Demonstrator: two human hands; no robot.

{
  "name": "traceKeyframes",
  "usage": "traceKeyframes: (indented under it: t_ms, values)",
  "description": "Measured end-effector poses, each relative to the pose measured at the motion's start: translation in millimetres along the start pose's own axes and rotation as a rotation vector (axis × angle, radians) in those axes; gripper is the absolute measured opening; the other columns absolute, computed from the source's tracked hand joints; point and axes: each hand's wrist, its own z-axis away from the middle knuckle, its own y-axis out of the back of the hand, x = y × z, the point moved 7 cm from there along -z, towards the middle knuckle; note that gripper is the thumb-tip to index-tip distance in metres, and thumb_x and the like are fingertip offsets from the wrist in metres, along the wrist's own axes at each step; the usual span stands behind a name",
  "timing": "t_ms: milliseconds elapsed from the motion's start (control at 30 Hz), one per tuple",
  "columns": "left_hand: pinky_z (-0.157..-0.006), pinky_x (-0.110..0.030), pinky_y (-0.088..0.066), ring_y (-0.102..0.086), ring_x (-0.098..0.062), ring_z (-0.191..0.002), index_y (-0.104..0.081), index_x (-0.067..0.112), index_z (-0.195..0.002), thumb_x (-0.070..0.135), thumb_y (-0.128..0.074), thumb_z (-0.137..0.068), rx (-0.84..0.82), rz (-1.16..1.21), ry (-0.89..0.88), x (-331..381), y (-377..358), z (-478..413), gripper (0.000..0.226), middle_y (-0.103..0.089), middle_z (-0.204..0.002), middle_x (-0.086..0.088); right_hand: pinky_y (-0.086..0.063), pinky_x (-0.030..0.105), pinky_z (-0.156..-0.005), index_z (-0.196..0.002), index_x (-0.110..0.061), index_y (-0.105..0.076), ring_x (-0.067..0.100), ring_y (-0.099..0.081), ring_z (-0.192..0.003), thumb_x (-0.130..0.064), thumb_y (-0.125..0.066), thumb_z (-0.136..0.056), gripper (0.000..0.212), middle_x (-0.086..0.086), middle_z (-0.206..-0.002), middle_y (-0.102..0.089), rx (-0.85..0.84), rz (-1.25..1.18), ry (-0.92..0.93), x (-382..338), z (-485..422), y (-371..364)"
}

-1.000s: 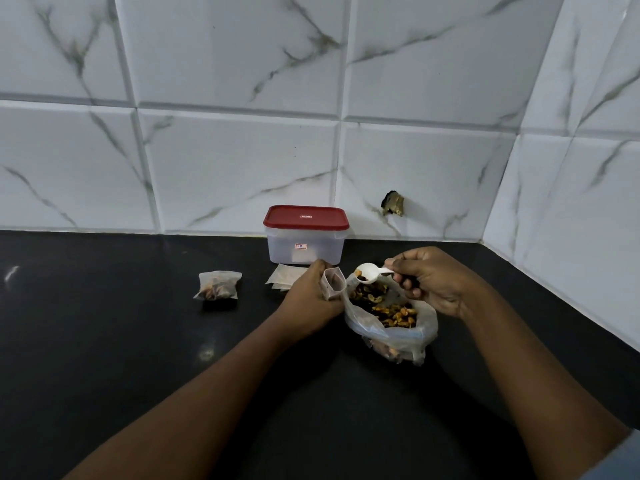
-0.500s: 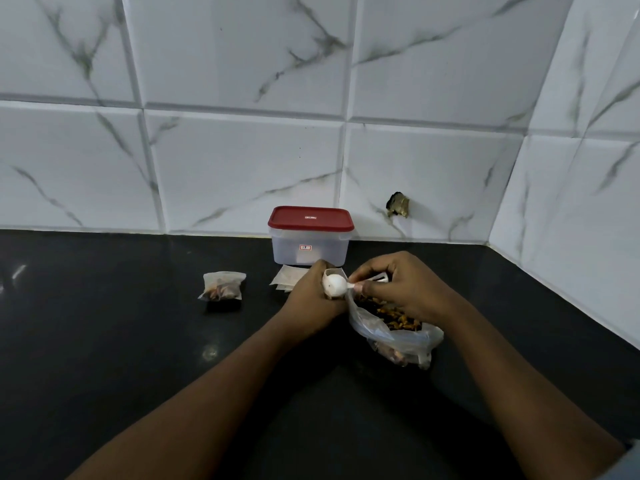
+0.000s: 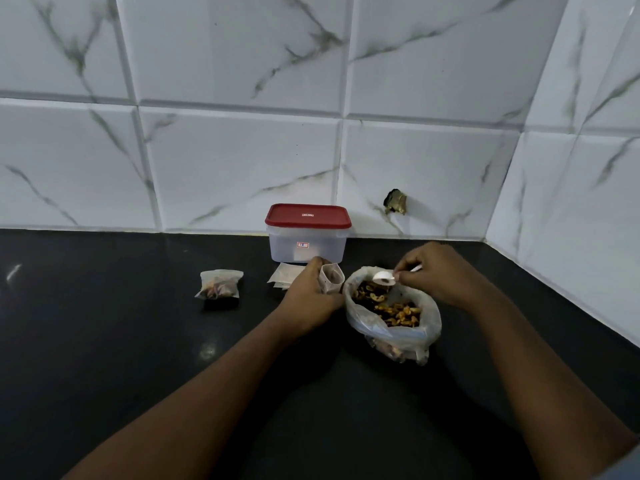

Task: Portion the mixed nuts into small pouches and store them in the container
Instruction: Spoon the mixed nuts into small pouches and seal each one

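My right hand, pinching the small white plastic spoon, has swung back from the little open pouch to the clear bag of mixed nuts, front-right of the red-lidded plastic container. My left hand grips that pouch. Another scoop follows, I reckon.

A single wide-angle camera is mounted on the person's head. It faces forward and down across the black bench toward the tiled back wall. The side wall closes the right edge. The range is close: both forearms enter from the bottom edge, with the left hand and right hand near frame centre.
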Motion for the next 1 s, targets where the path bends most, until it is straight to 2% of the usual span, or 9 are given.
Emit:
traceKeyframes:
  t_ms: [100,200,267,333,500,700,833,933,1000]
  values:
    - [-0.077,-0.02,-0.054,-0.067,-0.007,-0.101,-0.056,0.028,-0.116,0.017,-0.081,-0.087,-0.003,-0.015,-0.002,1,0,2,0.04,-0.068,-0.11,0.007,-0.047,0.018,-0.068,-0.106,-0.025,-0.082,0.001,-0.067,-0.085,-0.021,-0.074,-0.095,0.014,-0.008,-0.102,-0.076,-0.002,0.064,0.016,-4,-3,-16]
    - [-0.075,-0.018,-0.053,-0.067,-0.006,-0.1,-0.056,0.027,-0.117,0.017,-0.081,-0.088,-0.005,-0.029,-0.012,2,0,2,0.04,-0.068,-0.109,0.008,-0.053,0.022,-0.079,-0.111,-0.023,-0.081,0.004,-0.068,-0.089,-0.019,-0.073,-0.096,0.018,-0.005,-0.112,-0.076,-0.025,0.136,0.038,-10,-7,-32]
    - [-0.077,-0.02,-0.053,-0.067,-0.006,-0.101,-0.056,0.027,-0.119,0.017,-0.081,-0.088,-0.01,-0.033,-0.012,3,-1,2,0.041,-0.068,-0.11,0.008,-0.054,0.023,-0.071,-0.106,-0.022,-0.081,0.006,-0.068,-0.081,-0.018,-0.071,-0.095,0.016,-0.003,-0.106,-0.076,-0.057,0.202,-0.001,-10,-7,-33]
    - [-0.077,-0.021,-0.054,-0.067,-0.006,-0.101,-0.056,0.027,-0.118,0.017,-0.081,-0.087,-0.009,-0.036,-0.011,2,0,1,0.041,-0.068,-0.11,0.008,-0.045,0.019,-0.059,-0.099,-0.021,-0.08,0.007,-0.066,-0.072,-0.017,-0.071,-0.094,0.011,-0.003,-0.094,-0.074,-0.059,0.216,-0.029,-9,-5,-25]
    - [-0.079,-0.021,-0.054,-0.067,-0.007,-0.101,-0.057,0.027,-0.116,0.018,-0.08,-0.088,-0.006,-0.038,-0.019,3,0,2,0.037,-0.068,-0.109,0.008,-0.049,0.02,-0.067,-0.106,-0.021,-0.081,0.007,-0.067,-0.079,-0.016,-0.07,-0.096,0.016,-0.003,-0.097,-0.076,0.032,0.174,0.027,-17,-3,-25]
    - [-0.08,-0.023,-0.056,-0.067,-0.006,-0.102,-0.057,0.029,-0.115,0.017,-0.08,-0.088,-0.019,-0.049,-0.023,2,-1,1,0.038,-0.068,-0.111,0.008,-0.045,0.025,-0.06,-0.083,-0.024,-0.071,0.014,-0.065,-0.071,-0.019,-0.069,-0.094,0.012,0.0,-0.087,-0.069,-0.033,0.315,-0.089,-8,-5,-25]
    - [-0.078,-0.021,-0.056,-0.068,-0.006,-0.1,-0.058,0.028,-0.114,0.018,-0.08,-0.088,0.004,-0.059,-0.044,2,1,1,0.034,-0.069,-0.109,0.007,-0.042,0.023,-0.056,-0.092,-0.023,-0.078,0.012,-0.064,-0.067,-0.019,-0.066,-0.097,0.013,-0.001,-0.084,-0.071,0.003,0.31,-0.084,-9,-5,-22]
    - [-0.074,-0.018,-0.055,-0.068,-0.004,-0.099,-0.058,0.03,-0.113,0.017,-0.08,-0.089,-0.01,-0.057,-0.036,3,0,1,0.035,-0.069,-0.109,0.009,-0.042,0.024,-0.057,-0.082,-0.023,-0.071,0.013,-0.065,-0.069,-0.02,-0.069,-0.095,0.013,-0.001,-0.081,-0.069,-0.044,0.301,-0.113,-7,-3,-24]
    - [-0.076,-0.02,-0.056,-0.068,-0.005,-0.099,-0.058,0.029,-0.114,0.017,-0.079,-0.089,-0.017,-0.057,-0.034,3,-1,1,0.035,-0.069,-0.109,0.008,-0.05,0.03,-0.059,-0.079,-0.019,-0.07,0.019,-0.069,-0.07,-0.021,-0.072,-0.092,0.013,0.001,-0.08,-0.072,-0.071,0.238,-0.127,-7,-1,-21]
